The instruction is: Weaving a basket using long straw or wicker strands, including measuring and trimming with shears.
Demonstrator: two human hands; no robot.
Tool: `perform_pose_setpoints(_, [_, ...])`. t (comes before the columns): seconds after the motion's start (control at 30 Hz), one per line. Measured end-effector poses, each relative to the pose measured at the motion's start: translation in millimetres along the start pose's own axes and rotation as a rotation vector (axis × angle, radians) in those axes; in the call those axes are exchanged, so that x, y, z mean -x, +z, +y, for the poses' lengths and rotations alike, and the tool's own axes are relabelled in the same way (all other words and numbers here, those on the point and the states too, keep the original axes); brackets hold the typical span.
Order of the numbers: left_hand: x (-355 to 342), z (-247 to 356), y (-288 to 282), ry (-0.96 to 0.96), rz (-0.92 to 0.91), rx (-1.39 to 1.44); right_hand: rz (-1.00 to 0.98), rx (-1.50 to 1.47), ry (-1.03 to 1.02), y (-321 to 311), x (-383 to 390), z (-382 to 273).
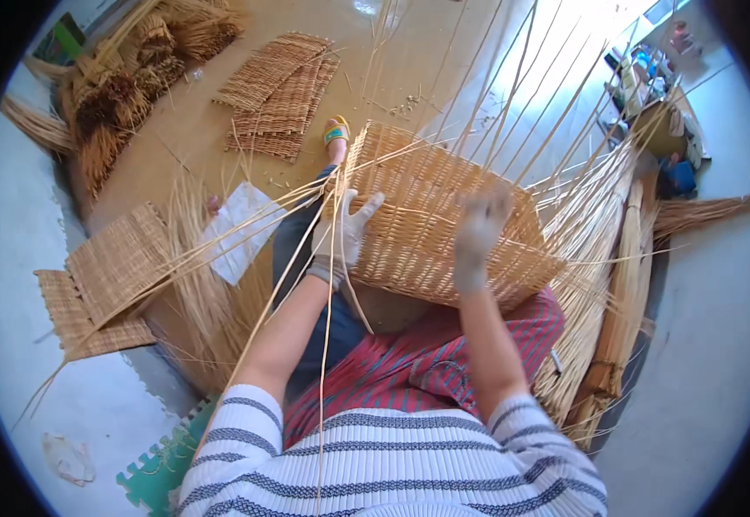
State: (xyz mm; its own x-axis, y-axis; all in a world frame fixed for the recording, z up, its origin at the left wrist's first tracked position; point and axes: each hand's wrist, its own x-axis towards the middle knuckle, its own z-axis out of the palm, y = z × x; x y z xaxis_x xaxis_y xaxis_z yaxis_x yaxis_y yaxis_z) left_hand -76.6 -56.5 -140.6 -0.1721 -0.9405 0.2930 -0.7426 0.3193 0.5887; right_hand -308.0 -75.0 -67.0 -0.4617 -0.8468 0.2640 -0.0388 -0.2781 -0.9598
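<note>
Basket (409, 228) is lying crosswise, right end nearer.
Left hand (343, 234) is touching its left end, fingers spread; right hand (482, 226) is showing blurred, grip unclear.

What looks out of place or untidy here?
Nothing looks clearly damaged. Short scraps lie scattered on the floor beyond the woven piece at the hands, and the flat woven panels there overlap askew. A crumpled whitish thing, perhaps a bag, looks stray at lower left.

1 green foam mat (155, 478) (its edge toothed).
</note>
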Motion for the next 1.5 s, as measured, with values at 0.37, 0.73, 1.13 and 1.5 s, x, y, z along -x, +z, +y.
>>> perform_pose_setpoints(0.37, [-18.6, 5.1, -19.0, 0.076, 0.016, -0.027, -0.837, 1.154, 0.350, 59.2, -53.0, -2.6])
perform_pose_setpoints(0.73, [-44.6, 33.2, -35.3, -0.034, -0.427, -0.436, -0.265, 1.096, -0.699, 17.7, 23.6, 21.9])
perform_pose_setpoints(1.13, [-30.3, 3.3, -19.5, 0.084, -0.207, -0.338, -0.593, 1.121, -0.449, 19.6, 23.2, 33.3])
perform_pose_setpoints(1.5, [-1.4, 89.6, 12.0, 0.070, 0.077, 0.163, -0.278, 0.079, 0.335, -94.8, 106.2, 26.7])
